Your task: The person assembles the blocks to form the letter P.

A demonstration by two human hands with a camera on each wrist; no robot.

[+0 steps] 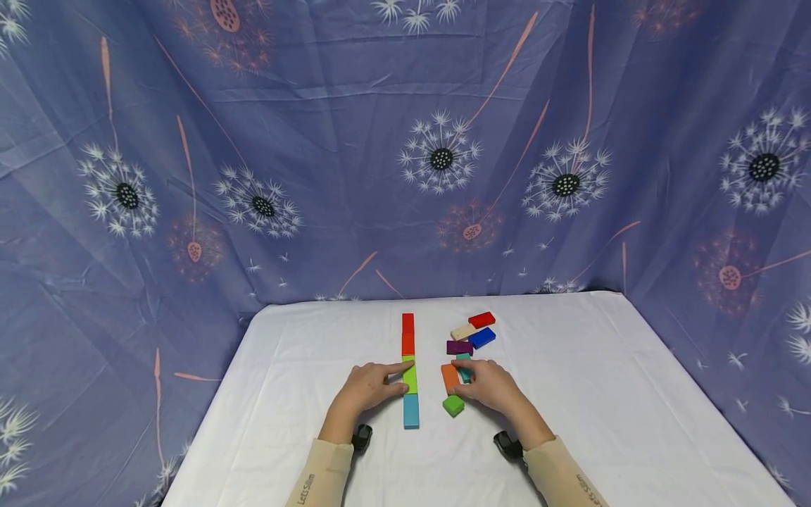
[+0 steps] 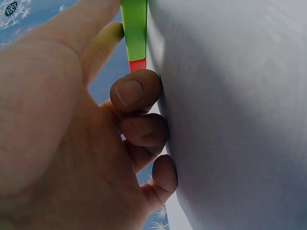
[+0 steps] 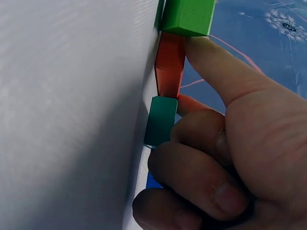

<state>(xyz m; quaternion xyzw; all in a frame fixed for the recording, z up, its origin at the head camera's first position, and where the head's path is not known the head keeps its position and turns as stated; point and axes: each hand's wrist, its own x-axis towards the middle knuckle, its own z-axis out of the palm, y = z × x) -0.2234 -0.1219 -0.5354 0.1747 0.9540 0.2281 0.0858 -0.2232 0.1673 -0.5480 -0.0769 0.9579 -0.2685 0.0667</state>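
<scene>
A straight line of blocks runs away from me in the head view: a light blue block point(image 1: 411, 411) nearest, then a lime green block point(image 1: 410, 379), then red blocks point(image 1: 408, 334). My left hand point(image 1: 369, 387) touches the lime block with thumb and index finger extended; its other fingers bend against the cloth in the left wrist view. On the right, my right hand point(image 1: 493, 384) pinches an orange block point(image 1: 450, 378) end to end between thumb and index finger. A teal block point(image 3: 161, 120) lies beside it, partly behind the fingers. Just nearer me sits a green block point(image 1: 453, 405).
Beyond the right hand lie a purple block point(image 1: 459, 347), a blue block point(image 1: 483, 338), a cream block point(image 1: 463, 332) and a separate red block point(image 1: 482, 320). White cloth point(image 1: 304, 352) covers the table. A patterned blue curtain point(image 1: 355, 176) hangs behind it.
</scene>
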